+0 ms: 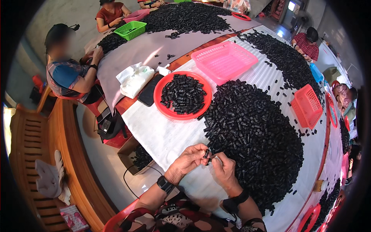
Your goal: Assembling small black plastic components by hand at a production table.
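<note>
Over the near edge of the white-covered table, my two hands meet at the fingertips. My left hand pinches a small black cylindrical piece between thumb and fingers. Close against it, my right hand is closed, thumb pressed to the fingers, around another small dark piece that is mostly hidden. A large heap of similar black cylindrical pieces spreads just beyond and right of my hands. Farther off to the left, a round red tray holds a smaller pile of these pieces.
A dark phone and a white tissue pack lie left of the tray. A pink basket stands beyond the heap, a coral basket at right. Co-workers sit around more black piles. A wooden bench stands left.
</note>
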Tool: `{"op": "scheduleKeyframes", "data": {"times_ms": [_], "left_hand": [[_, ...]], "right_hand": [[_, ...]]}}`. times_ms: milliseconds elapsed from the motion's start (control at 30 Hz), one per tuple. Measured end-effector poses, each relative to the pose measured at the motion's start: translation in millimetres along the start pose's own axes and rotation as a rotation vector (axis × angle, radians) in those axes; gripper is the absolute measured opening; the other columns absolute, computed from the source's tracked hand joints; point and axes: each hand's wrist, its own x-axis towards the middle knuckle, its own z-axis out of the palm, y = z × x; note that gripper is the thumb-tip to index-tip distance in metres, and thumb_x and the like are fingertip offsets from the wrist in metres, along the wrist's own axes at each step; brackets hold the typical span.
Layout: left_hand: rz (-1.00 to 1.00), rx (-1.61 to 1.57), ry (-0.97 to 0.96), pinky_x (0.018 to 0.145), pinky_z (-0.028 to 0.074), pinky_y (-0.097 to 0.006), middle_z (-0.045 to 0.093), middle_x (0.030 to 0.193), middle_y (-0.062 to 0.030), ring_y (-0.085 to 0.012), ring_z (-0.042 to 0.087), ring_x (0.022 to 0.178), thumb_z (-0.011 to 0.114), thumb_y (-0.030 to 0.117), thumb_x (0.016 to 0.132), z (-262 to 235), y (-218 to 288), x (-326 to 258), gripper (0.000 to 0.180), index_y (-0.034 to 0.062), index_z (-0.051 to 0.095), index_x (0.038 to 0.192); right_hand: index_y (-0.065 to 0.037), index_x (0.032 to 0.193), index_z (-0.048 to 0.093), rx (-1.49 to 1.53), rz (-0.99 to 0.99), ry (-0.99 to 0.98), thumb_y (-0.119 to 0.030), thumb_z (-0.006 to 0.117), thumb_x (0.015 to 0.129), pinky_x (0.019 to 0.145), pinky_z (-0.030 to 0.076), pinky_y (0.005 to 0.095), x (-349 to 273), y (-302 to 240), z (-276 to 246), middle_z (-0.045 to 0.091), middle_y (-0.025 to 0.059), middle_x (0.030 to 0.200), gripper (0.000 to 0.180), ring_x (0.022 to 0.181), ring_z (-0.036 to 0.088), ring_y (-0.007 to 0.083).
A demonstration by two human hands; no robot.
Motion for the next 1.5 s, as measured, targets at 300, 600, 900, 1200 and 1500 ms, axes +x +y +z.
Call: {"op": "scheduleKeyframes", "data": {"times_ms": [300, 600, 900, 1200, 1500], "left_hand": [[-0.113, 0.044, 0.010, 0.071, 0.050, -0.029, 0.063, 0.095, -0.0098, -0.0145, 0.060, 0.076, 0.060, 0.016, 0.091, -1.3, 1.4, -1.2, 0.032, -0.0057, 0.057, 0.114], [-0.087, 0.000, 0.002, 0.070, 0.054, -0.027, 0.065, 0.101, -0.0094, -0.0141, 0.064, 0.077, 0.059, 0.012, 0.091, -3.2, 2.4, -1.8, 0.027, -0.0041, 0.058, 0.114], [-0.098, 0.031, 0.043, 0.070, 0.051, -0.030, 0.064, 0.100, -0.0134, -0.0177, 0.062, 0.079, 0.061, 0.015, 0.090, -8.7, -0.1, -3.8, 0.030, -0.0070, 0.059, 0.110], [-0.111, 0.031, 0.047, 0.068, 0.052, -0.029, 0.064, 0.095, -0.0129, -0.0168, 0.062, 0.075, 0.059, 0.012, 0.091, -9.0, 2.0, -4.0, 0.026, -0.0071, 0.059, 0.109], [-0.112, 0.044, 0.065, 0.067, 0.052, -0.029, 0.065, 0.092, -0.0128, -0.0164, 0.062, 0.072, 0.059, 0.012, 0.091, -8.1, 0.9, -3.5, 0.025, -0.0068, 0.060, 0.107]], "right_hand": [[-0.001, 0.083, 0.059, -0.037, 0.029, -0.011, -0.019, 0.056, 0.090, 0.056, 0.049, 0.0337, 3.0, -4.4, -3.1, 0.063, 0.0145, 0.072, 0.019, 0.064, 0.065, 0.0277], [-0.002, 0.080, 0.058, -0.058, 0.003, -0.022, -0.020, 0.056, 0.091, 0.054, 0.049, 0.0357, 4.2, -0.9, 0.2, 0.063, 0.0150, 0.071, 0.021, 0.065, 0.065, 0.0326], [-0.002, 0.078, 0.056, -0.082, 0.020, -0.033, -0.021, 0.057, 0.090, 0.052, 0.047, 0.0371, 3.4, 1.1, 0.5, 0.061, 0.0156, 0.068, 0.022, 0.062, 0.063, 0.0340], [-0.002, 0.079, 0.058, -0.074, 0.042, -0.075, -0.024, 0.055, 0.091, 0.053, 0.048, 0.0372, 5.7, -4.8, -1.3, 0.062, 0.0152, 0.068, 0.025, 0.061, 0.063, 0.0333], [-0.002, 0.078, 0.057, -0.087, 0.036, -0.065, -0.027, 0.056, 0.091, 0.052, 0.047, 0.0372, 5.3, -4.0, -0.9, 0.061, 0.0154, 0.066, 0.028, 0.059, 0.062, 0.0328]]}}
